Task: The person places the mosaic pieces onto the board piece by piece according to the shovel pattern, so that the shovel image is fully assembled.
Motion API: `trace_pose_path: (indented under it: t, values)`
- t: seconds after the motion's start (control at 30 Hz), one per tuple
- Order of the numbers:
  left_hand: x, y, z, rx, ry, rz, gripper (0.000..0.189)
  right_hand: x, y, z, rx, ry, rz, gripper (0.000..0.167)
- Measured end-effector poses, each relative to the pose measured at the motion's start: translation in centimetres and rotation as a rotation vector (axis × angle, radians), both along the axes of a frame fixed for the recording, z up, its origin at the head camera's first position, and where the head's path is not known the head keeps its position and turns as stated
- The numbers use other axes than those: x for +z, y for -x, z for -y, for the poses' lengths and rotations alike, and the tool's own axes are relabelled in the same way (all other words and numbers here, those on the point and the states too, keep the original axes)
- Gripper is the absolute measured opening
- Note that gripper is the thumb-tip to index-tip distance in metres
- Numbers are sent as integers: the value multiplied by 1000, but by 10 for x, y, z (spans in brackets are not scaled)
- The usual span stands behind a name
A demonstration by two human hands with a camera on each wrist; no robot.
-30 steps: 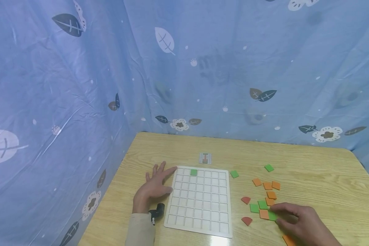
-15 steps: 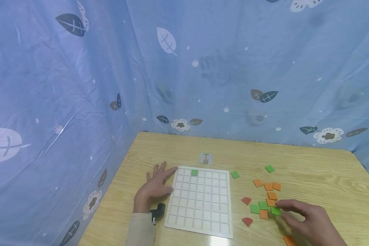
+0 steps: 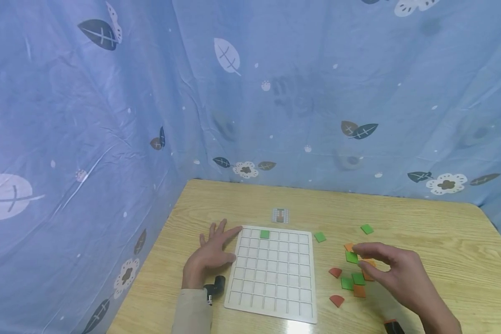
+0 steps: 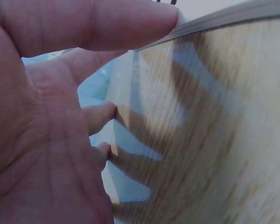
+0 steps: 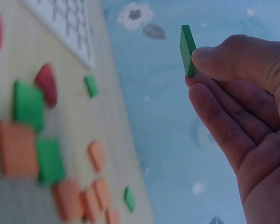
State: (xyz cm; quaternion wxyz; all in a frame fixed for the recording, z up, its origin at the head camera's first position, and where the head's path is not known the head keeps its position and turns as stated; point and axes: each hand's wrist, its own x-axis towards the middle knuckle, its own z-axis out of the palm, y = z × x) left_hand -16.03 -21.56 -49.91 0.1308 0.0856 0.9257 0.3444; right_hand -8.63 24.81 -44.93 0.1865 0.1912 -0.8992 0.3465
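A green square tile is pinched between the thumb and fingers of my right hand, lifted off the table above the loose orange tiles. At the left edge of a white gridded board, my left hand rests with its fingers spread. Its thumb and index fingertip touch the board's rim; the left wrist view shows the palm and thumb close up. One green tile sits in a top-row cell of the board.
Right of the board lie loose green tiles, orange tiles and two red wedge-shaped pieces. A small picture card lies behind the board. A patterned blue curtain borders the table.
My right hand has picked up a green tile from the cluster and carried it up and to the left, toward the board. The left hand stays in place at the board.
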Motion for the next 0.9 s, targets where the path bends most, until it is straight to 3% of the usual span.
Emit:
trace_pose_path:
  t: [0.37, 0.6, 0.9]
  values:
    - [-1, 0, 0, 0, 2, 1, 90, 12, 33, 45, 70, 39, -61, 41]
    - [-1, 0, 0, 8, -8, 2, 91, 18, 52, 69, 96, 110, 22, 35]
    - [0, 0, 0, -2, -9, -3, 89, 10, 77, 96, 107, 152, 133, 32]
